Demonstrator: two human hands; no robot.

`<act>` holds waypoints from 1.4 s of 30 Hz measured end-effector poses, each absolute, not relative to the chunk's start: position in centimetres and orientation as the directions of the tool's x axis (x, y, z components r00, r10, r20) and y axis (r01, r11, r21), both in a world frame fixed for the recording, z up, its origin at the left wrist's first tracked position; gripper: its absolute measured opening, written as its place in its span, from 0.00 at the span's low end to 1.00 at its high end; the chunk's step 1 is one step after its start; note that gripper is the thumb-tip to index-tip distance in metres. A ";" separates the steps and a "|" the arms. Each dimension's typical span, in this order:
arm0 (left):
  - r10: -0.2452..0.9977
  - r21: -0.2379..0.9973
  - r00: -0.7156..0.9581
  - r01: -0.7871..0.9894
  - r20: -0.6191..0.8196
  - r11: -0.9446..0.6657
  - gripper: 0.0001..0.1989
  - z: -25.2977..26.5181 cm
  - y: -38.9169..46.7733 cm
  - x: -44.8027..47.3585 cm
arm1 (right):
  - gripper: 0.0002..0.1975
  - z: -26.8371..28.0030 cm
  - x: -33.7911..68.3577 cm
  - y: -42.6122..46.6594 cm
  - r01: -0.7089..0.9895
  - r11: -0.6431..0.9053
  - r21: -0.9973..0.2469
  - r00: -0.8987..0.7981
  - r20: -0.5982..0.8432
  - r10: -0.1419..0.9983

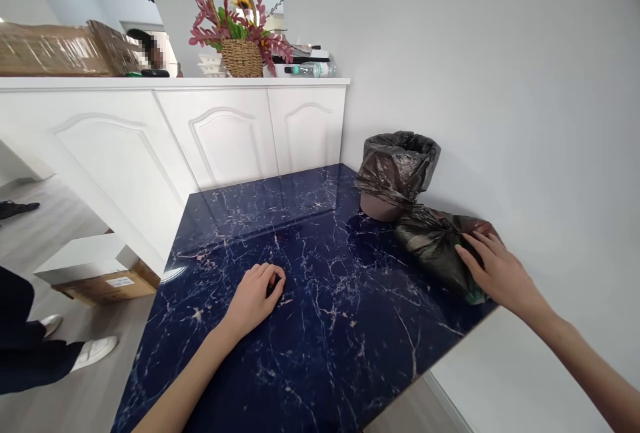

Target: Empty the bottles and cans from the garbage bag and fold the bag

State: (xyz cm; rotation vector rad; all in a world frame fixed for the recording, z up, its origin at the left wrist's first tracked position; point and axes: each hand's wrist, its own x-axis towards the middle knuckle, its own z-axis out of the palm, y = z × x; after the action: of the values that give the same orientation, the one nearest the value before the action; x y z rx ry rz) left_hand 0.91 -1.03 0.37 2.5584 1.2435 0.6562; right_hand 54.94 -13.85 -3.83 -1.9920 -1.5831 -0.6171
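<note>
My left hand [259, 291] rests on the dark blue marble-patterned table [320, 326] with its fingers curled in. Between thumb and forefinger there is a small dark patch, and I cannot make out whether it is a thing or the tabletop. On the right, my right hand [493, 269] lies with fingers spread on top of a filled, knotted black plastic bag [430, 239]. The bag sits by the table's right edge against the wall. Just behind it stands a trash bin [383, 207] lined with a black garbage bag [395, 166].
White cabinets [230, 143] border the table's far side. On them are a flower basket [243, 58], a plastic bottle [315, 70] and a large cardboard box [55, 49]. At the left, a carton [100, 273] stands on the floor near a person's shoe [94, 351]. A wall closes off the right.
</note>
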 end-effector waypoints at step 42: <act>0.741 0.343 0.586 0.657 0.328 -0.671 0.17 1.3 -0.1 2.1 | 0.18 2.7 34.6 -12.9 0.752 0.413 -0.513 -0.014 0.615 0.788</act>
State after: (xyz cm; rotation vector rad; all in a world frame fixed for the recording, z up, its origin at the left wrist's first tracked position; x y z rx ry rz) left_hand 2.11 -0.10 1.32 2.6290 1.1710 0.6727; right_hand 34.62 -12.87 2.70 -1.3400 -1.7615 0.0500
